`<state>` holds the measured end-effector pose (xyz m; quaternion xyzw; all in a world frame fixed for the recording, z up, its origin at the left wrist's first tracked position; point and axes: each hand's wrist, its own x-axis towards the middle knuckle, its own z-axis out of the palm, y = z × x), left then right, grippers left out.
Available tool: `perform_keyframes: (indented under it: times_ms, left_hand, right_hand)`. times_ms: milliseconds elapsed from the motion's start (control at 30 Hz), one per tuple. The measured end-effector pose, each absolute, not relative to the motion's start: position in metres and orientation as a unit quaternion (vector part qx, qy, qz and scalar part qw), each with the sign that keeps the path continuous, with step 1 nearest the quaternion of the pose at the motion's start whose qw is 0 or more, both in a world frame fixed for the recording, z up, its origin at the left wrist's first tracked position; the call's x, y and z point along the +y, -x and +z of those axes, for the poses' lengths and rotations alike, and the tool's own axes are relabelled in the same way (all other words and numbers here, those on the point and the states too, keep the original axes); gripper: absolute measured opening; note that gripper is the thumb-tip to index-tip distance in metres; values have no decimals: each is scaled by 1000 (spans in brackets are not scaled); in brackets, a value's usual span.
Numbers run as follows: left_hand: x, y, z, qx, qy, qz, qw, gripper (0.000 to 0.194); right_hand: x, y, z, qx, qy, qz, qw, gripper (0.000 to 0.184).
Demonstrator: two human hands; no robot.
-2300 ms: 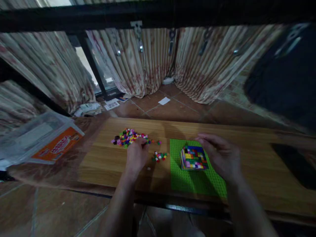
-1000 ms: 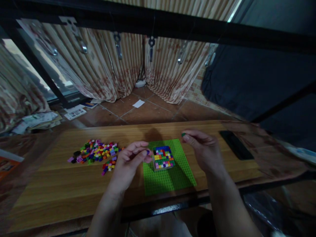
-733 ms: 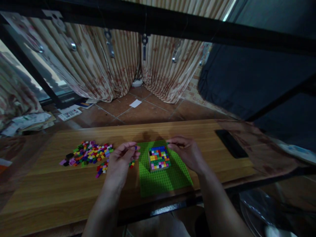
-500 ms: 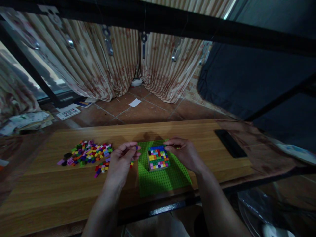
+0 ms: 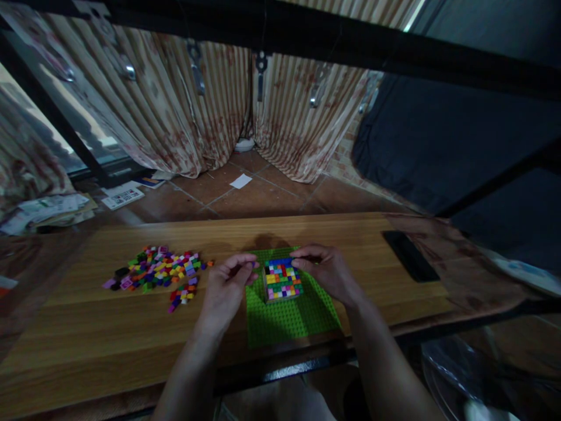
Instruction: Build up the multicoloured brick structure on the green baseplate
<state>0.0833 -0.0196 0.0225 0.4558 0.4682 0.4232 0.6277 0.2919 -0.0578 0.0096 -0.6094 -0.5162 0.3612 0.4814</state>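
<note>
Prob. L fingers [image 5: 243, 272] pinch purple brick [image 5: 255, 265].

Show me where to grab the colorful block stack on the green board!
Try gripping the block stack by its left and right sides, coming from the near side. It looks boxy, with straight walls, and the right hand is at its far right corner. I can't tell how firmly it's attached.

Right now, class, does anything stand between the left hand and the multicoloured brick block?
Nothing visible does. The left hand, pinching a small purple brick, is just left of the brick block; only green baseplate shows between them. The right hand is at the block's far right corner, out of that gap.
</note>
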Motion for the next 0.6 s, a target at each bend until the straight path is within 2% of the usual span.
perform_keyframes:
  times_ms: [200, 400, 600]
  left_hand:
    - [-20, -84, 20, 469, -455, 426, 626, 19]
    - [-17, -82, 18, 474, -457, 427, 621, 21]
    - [-17, -83, 19, 479, -455, 426, 618, 22]
  right_hand:
    - [-58, -291, 11, -523, 609, 352, 482, 19]
    - [-58, -293, 15, -465, 584, 370, 554, 23]
    - [-58, -294, 16, -426, 577, 394, 575, 23]
